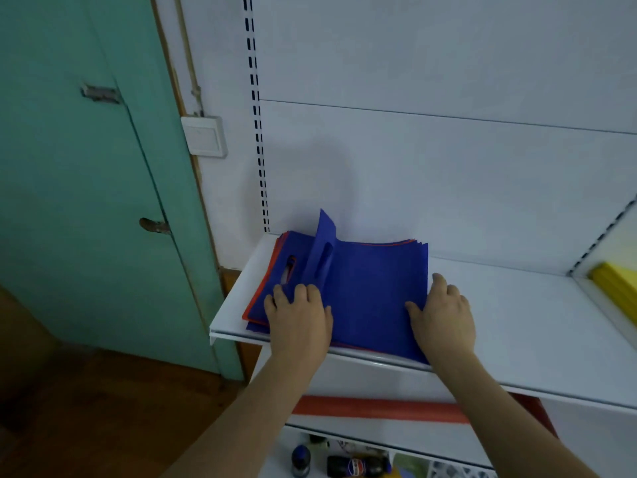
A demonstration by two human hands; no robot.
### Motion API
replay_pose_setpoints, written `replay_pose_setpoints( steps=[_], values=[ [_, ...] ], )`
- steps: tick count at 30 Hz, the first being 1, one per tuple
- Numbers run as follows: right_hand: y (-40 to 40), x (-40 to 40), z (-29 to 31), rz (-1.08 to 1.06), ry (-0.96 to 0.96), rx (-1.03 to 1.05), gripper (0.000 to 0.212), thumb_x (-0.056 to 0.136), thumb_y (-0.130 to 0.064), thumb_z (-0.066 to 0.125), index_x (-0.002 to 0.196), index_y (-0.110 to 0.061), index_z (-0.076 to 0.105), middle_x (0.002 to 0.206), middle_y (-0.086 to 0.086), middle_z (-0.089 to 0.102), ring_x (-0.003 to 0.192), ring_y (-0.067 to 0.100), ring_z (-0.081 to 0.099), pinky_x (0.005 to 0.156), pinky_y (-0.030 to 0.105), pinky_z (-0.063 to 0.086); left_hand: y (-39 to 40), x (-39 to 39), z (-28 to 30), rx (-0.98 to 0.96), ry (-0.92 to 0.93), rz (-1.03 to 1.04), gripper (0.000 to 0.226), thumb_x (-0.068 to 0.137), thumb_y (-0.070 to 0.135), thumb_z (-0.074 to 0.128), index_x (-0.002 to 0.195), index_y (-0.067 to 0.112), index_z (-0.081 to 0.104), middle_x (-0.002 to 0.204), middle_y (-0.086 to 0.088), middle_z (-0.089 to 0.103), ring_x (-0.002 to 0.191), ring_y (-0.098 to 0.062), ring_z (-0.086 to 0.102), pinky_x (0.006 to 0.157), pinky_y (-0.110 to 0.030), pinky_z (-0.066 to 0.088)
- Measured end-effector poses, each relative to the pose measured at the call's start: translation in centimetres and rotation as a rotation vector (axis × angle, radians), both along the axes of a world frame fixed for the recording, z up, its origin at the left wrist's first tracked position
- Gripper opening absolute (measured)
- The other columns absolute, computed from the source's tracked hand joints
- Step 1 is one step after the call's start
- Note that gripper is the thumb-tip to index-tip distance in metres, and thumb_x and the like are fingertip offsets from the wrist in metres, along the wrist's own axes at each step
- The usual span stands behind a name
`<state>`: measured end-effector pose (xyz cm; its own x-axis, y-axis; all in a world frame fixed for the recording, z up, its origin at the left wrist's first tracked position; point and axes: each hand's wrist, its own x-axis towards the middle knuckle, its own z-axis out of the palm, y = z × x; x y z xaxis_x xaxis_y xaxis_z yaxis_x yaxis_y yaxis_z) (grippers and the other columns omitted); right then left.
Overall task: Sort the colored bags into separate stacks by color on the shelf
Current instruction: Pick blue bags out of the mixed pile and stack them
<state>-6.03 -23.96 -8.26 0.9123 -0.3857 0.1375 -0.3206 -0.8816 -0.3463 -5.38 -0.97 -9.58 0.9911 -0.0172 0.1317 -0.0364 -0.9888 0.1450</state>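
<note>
A pile of flat blue bags [372, 288] lies at the left end of the white shelf [537, 326], with red bags [258, 294] showing as thin edges between and under the blue ones. The top blue bag's handle end is folded up and stands near the pile's middle. My left hand [300, 319] rests palm down on the pile's front left, fingers at the folded handle strip. My right hand [444, 315] lies on the pile's right edge, thumb on top and fingers along the side. Whether either hand pinches a bag is unclear.
A yellow stack [617, 281] sits on the neighbouring shelf at far right. A red stack [379, 408] lies on the lower shelf below my arms, with bottles [358, 465] further down. A green door [86, 167] and a wall switch [205, 136] stand to the left.
</note>
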Motion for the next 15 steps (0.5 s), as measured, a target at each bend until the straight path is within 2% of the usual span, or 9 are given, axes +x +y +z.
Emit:
replay_pose_setpoints(
  steps=[3,6,9,12,15],
  values=[
    [-0.6,0.0,-0.4,0.004,-0.027,0.001,0.04,0.102,-0.027,0.061,0.136,-0.008,0.057,0.121,0.015,0.061,0.108,0.038,0.06,0.089,0.049,0.053,-0.8,-0.4,0.3,0.033,-0.009,-0.069,0.048,0.109,0.03,0.044,0.153,0.014,0.036,0.151,-0.012,0.048,0.142,-0.043,0.044,0.118,-0.056,0.035],
    [-1.2,-0.2,-0.4,-0.004,-0.034,0.012,0.021,0.103,-0.023,0.053,0.116,-0.01,0.065,0.109,0.011,0.063,0.094,0.036,0.062,0.082,0.049,0.055,-1.6,-0.8,0.5,0.031,-0.062,-0.169,0.055,0.101,0.016,0.055,0.152,0.016,0.035,0.15,-0.01,0.043,0.132,-0.034,0.051,0.116,-0.051,0.035],
    [-2.1,-0.2,-0.2,-0.023,-0.069,0.065,0.016,0.103,-0.02,0.048,0.104,-0.013,0.062,0.1,0.007,0.066,0.084,0.035,0.062,0.078,0.049,0.056,-1.8,-0.9,0.8,-0.028,-0.113,-0.235,0.072,0.093,0.018,0.069,0.155,0.022,0.033,0.158,-0.006,0.034,0.135,-0.027,0.05,0.124,-0.057,0.023],
    [-3.2,-0.1,-0.1,-0.098,-0.125,0.204,0.011,0.102,-0.018,0.041,0.104,-0.015,0.051,0.085,0.009,0.066,0.075,0.036,0.062,0.073,0.052,0.057,-2.1,-1.1,0.6,-0.184,-0.137,-0.339,0.079,0.095,0.017,0.068,0.161,0.024,0.025,0.164,-0.004,0.022,0.145,-0.026,0.036,0.118,-0.045,0.04],
    [-4.6,0.0,-0.1,-0.159,-0.141,0.287,0.017,0.098,-0.011,0.038,0.111,-0.016,0.047,0.087,0.01,0.066,0.075,0.036,0.062,0.072,0.052,0.057,-2.3,-0.9,0.7,-0.283,-0.214,-0.342,0.068,0.098,0.028,0.065,0.157,0.023,0.035,0.164,-0.005,0.027,0.148,-0.027,0.032,0.112,-0.042,0.047]
  ],
)
